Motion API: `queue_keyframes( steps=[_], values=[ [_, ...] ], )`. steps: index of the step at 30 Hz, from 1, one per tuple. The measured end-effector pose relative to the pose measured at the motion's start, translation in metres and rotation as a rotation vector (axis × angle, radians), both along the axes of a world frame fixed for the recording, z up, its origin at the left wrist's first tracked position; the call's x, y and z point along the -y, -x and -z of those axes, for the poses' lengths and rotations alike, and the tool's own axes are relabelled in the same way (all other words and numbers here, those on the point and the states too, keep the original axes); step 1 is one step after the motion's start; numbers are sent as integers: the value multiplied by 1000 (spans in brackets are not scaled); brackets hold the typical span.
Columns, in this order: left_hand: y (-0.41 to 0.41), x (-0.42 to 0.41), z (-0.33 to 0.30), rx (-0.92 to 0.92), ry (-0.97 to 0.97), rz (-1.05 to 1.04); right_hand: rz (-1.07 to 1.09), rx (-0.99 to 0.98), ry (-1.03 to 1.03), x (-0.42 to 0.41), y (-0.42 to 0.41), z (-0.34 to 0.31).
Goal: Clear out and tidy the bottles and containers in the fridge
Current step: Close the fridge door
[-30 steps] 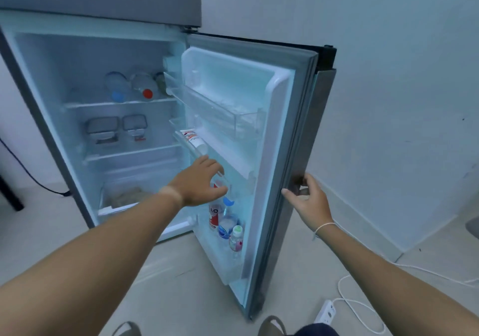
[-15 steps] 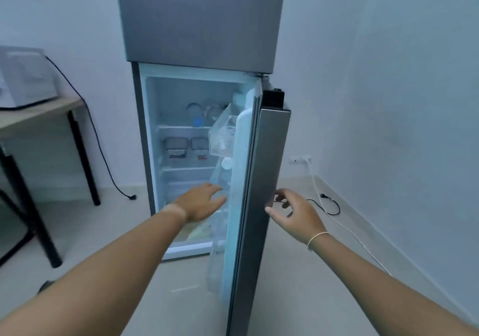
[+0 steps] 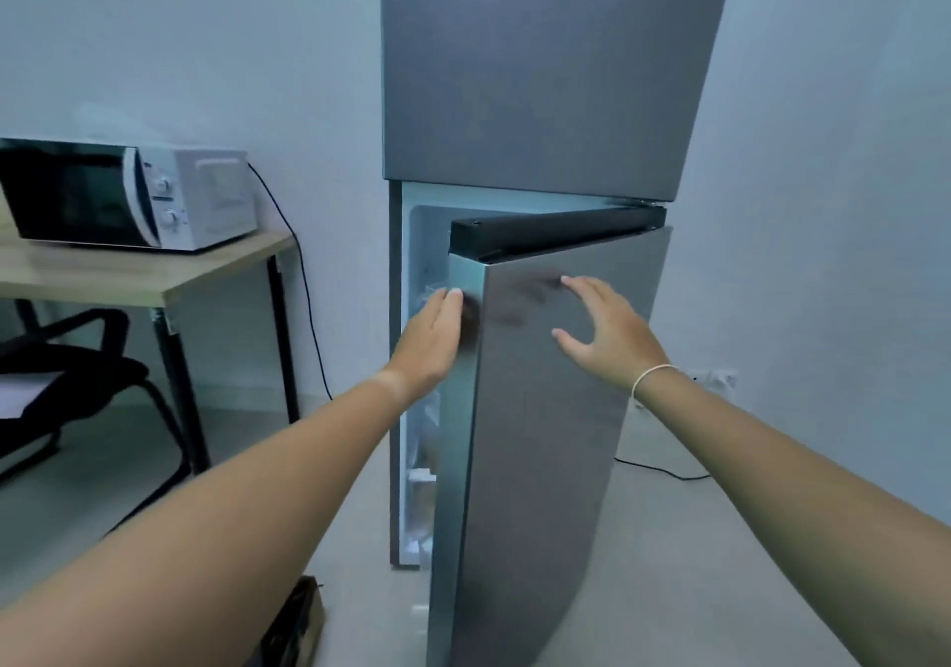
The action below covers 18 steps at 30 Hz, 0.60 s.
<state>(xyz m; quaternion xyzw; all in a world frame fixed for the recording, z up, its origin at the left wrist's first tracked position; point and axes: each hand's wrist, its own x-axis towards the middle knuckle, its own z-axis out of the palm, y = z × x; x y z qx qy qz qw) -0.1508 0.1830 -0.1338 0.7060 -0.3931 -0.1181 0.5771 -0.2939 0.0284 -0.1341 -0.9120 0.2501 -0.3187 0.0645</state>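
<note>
Fridge door [image 3: 556,383] ajar, upright, free edge at 9 o'clock. Left hand [image 3: 435,337] nearest that edge, flat-open; right hand [image 3: 607,334] spread, empty, on the door face.

Microwave [image 3: 128,193] on table [image 3: 154,280]; chair [image 3: 67,373].

Narrow gap [image 3: 419,409] between fridge door [image 3: 545,409] and cabinet edge [image 3: 395,357].

The lower fridge door [image 3: 556,383] is seen ajar, a narrow lit gap left along its left edge. The left hand [image 3: 435,339] is laid flat against that edge; the right hand [image 3: 610,332] is spread before the door front (contact not discernible). A microwave [image 3: 123,193] is set on the table [image 3: 154,275] at left.
</note>
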Motion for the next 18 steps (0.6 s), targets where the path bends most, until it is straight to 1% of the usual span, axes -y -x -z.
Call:
queue_keyframes(
  steps=[1, 5, 8, 12, 15, 18],
  values=[
    [-13, 7, -1, -57, 25, -32, 2, 19, 0, 11, -15, -9],
    [-56, 26, 7, -167, 43, -94, 2, 114, 3, 53, -54, -31],
    [-85, 44, 10, -219, 63, -150, -24, 92, 69, 81, -75, -34],
    [-122, 69, 5, -247, 72, -327, -54, 79, 233, 107, -102, -31],
    [-146, 85, 5, -283, 99, -400, -43, 60, 251, 117, -123, -36],
    [-166, 100, 4, -339, 111, -453, -48, 85, 240, 123, -143, -36]
  ],
)
